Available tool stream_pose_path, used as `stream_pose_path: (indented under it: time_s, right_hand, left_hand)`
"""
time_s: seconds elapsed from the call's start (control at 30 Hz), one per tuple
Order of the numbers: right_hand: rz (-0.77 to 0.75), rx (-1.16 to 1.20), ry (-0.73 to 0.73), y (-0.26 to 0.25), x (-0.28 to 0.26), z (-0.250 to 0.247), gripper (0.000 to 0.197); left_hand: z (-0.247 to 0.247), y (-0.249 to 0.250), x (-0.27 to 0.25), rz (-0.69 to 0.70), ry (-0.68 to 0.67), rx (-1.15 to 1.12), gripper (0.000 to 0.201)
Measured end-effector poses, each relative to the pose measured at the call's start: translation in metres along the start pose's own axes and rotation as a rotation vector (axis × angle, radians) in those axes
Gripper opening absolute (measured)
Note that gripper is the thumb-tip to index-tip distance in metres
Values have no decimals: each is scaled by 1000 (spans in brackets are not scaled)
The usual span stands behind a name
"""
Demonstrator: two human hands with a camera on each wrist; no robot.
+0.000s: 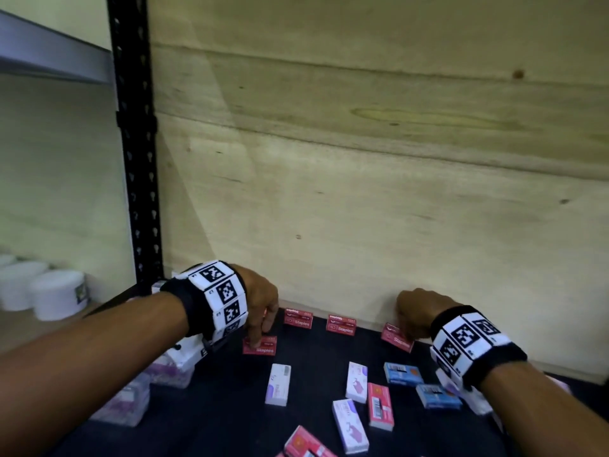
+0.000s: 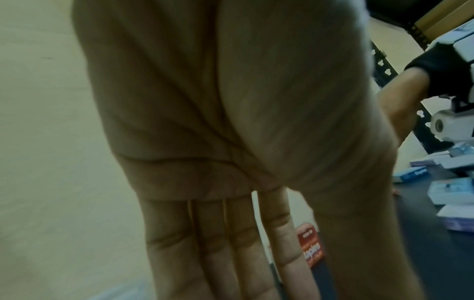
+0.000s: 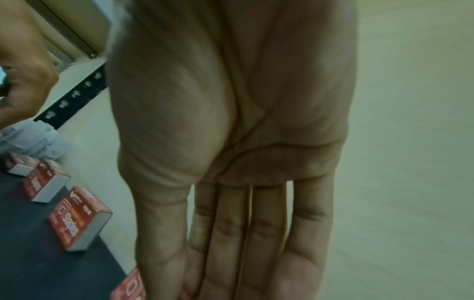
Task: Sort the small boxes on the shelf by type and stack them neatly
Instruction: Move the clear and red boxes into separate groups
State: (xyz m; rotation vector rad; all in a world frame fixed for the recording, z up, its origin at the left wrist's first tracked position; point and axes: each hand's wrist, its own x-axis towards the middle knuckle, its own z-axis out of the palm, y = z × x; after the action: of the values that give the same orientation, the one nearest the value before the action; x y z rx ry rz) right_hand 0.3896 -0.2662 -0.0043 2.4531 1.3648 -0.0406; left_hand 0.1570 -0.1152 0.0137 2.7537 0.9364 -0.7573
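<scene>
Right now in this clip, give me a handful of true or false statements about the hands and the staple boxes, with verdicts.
1. The left hand touches a red staples box with its fingertips. True.
2. The right hand is lifting a blue box. False: it is at a tilted red box by the back panel; the blue boxes lie untouched.
3. Two red boxes stand apart along the back panel between the hands. True.
4. The white boxes are stacked in one pile. False: they lie singly on the dark shelf mat.
5. White tubs sit left of the shelf post. True.
</scene>
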Motion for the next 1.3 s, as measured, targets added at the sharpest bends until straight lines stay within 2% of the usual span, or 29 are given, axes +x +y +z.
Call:
stream_pose_path:
  time_s: [0.17,0.33,0.5,0.77,1.0,1.2,1.3]
  right_hand:
    - [-38,23,-8,-7,-11,-3,24]
    - [-122,93,-21,-25,-16,-13,19]
    - [-201,133,6,-47,-14,-17,20]
    - [-239,145,24,-64,-10,-18,16]
    - [-248,150,27,-67,-6,-14,14]
    - [-256,178,6,-65,-4,-12,13]
    - [-241,223,9,-56,-3,-16,13]
  left_hand:
    - [7,6,0,-4,7,83,31]
    - [7,16,1,43,155,85,26]
    - [6,26,11,74,229,55,24]
    - [4,30,21,85,265,29,19]
    - [5,31,25,83,258,33,25]
    - [1,25,23,102,194,-42,31]
    - [-5,18,22,98,235,-71,18]
